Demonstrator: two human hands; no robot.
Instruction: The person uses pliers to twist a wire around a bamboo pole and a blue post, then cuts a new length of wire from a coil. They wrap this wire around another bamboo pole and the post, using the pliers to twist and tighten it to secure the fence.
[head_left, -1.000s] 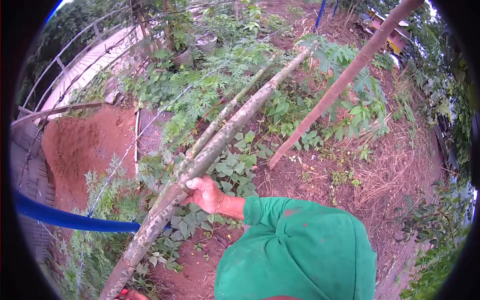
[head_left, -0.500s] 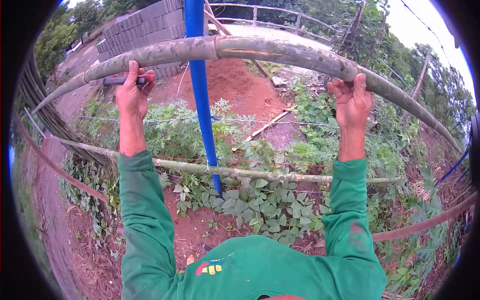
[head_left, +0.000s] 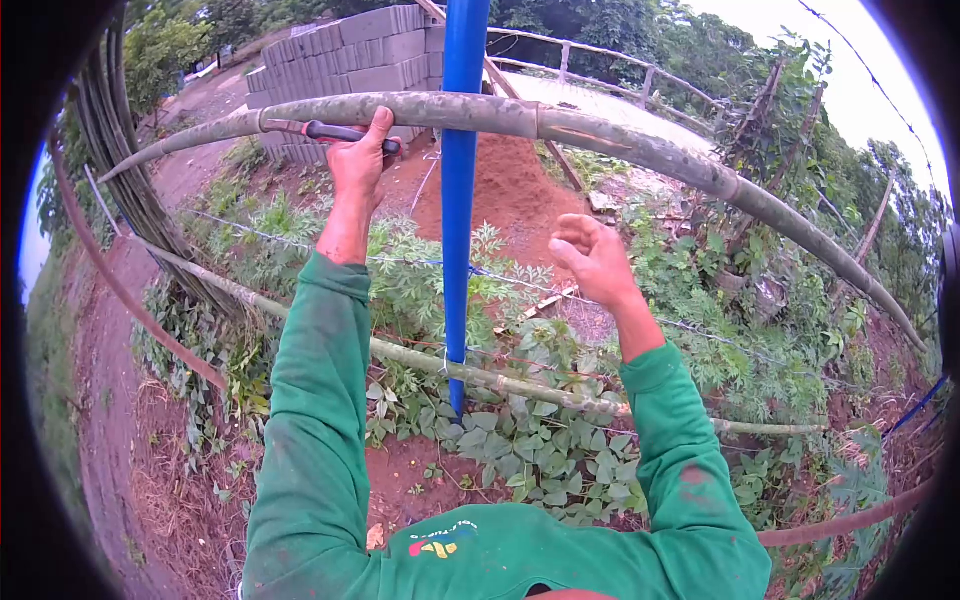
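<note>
Left hand [head_left: 357, 165]: fingers closed round red-and-black-handled metal pliers [head_left: 335, 132], thumb up against long mottled grey-green bamboo pole [head_left: 640, 147]. Right hand [head_left: 592, 262]: off the pole, below it, fingers loosely curled, nothing visible in grip. Pole crosses in front of upright round blue post [head_left: 458, 215]. Thinner green bamboo rail [head_left: 540, 390] crosses the post lower down, white tie [head_left: 446, 364] at the crossing. Grey block stack [head_left: 345, 62] and reddish soil heap [head_left: 510, 185] beyond.

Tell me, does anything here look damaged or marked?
The upper pole has a light-brown, scraped-looking streak, unlike its mottled surface, right of the blue post; a reddish smudge stains the green right sleeve.
</note>
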